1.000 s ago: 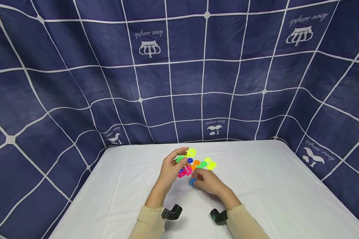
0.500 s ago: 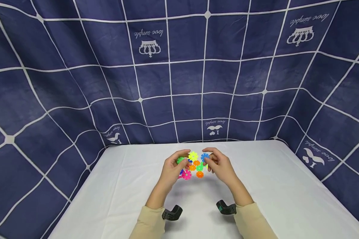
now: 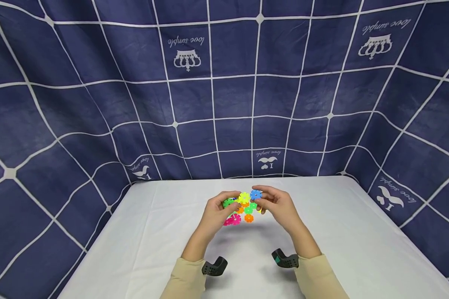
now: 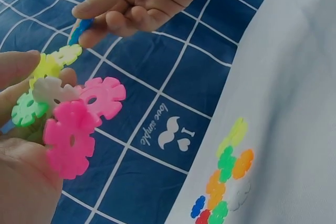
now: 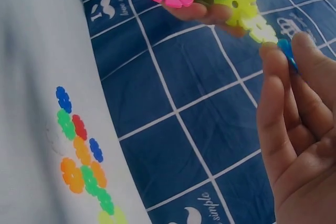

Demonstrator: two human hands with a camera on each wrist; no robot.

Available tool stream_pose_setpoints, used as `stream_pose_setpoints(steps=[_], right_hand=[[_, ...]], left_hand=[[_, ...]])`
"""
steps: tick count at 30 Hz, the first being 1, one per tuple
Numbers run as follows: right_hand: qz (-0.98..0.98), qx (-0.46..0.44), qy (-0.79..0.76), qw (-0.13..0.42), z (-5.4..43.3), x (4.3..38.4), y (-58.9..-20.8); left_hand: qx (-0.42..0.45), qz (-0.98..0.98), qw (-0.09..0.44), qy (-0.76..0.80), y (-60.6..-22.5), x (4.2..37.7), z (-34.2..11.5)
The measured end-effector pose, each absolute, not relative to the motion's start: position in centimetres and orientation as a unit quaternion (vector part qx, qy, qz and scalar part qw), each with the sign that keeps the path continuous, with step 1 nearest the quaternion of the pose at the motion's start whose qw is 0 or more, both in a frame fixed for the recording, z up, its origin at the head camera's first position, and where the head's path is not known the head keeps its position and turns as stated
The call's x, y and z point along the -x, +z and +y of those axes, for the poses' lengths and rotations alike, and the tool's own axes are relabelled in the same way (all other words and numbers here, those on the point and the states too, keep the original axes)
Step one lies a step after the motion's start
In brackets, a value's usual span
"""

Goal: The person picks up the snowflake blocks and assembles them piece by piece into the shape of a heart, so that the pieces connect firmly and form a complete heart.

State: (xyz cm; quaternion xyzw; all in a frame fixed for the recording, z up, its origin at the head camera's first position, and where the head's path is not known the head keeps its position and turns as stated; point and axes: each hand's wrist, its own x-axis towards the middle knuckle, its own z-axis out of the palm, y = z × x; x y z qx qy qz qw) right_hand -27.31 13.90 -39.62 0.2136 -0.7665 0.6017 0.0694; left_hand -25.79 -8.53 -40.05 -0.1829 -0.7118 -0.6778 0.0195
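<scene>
My left hand [image 3: 214, 211] grips a joined cluster of flower-shaped plastic snowflake building pieces. In the left wrist view the cluster shows pink pieces [image 4: 63, 158], a white piece [image 4: 47, 88], a green piece [image 4: 29, 109] and yellow pieces [image 4: 67, 55] at its far end. Between thumb and fingers, my right hand [image 3: 282, 205] pinches a blue snowflake piece [image 3: 256, 194]. Its edge is right at the outermost yellow piece [image 5: 260, 29] in the right wrist view. Both hands are raised above the table, facing each other.
Loose snowflake pieces lie on the white tabletop [image 3: 321, 232] below the hands, among them an orange piece [image 3: 248, 218], green pieces [image 4: 218, 212], blue ones [image 5: 63, 99] and a see-through one [image 4: 240, 195]. A dark blue gridded curtain [image 3: 232, 99] hangs behind and at both sides.
My right hand has lifted the blue piece from low over the table up beside the cluster's yellow end. My left hand has shifted slightly, bringing the cluster's yellow end close to the blue piece.
</scene>
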Motion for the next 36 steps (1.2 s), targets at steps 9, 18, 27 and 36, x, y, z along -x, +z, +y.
stream_pose_setpoints(steps=[9, 18, 27, 36], right_hand=[[-0.788, -0.213, 0.574, 0.065, 14.1, 27.2, -39.3], [-0.795, -0.230, 0.559, 0.059, 13.9, 27.2, -38.6], [-0.810, -0.210, 0.542, 0.076, 12.9, 26.5, -38.9], [-0.818, -0.221, 0.523, 0.092, 13.1, 26.5, -39.1]], left_hand=[[0.223, -0.720, 0.017, -0.657, -39.8, 25.6, -8.7], [0.202, -0.745, 0.005, -0.636, -39.7, 25.9, -9.2], [0.204, -0.754, 0.026, -0.624, -39.8, 25.7, -9.4], [0.238, -0.756, 0.036, -0.609, -39.5, 25.7, -9.3]])
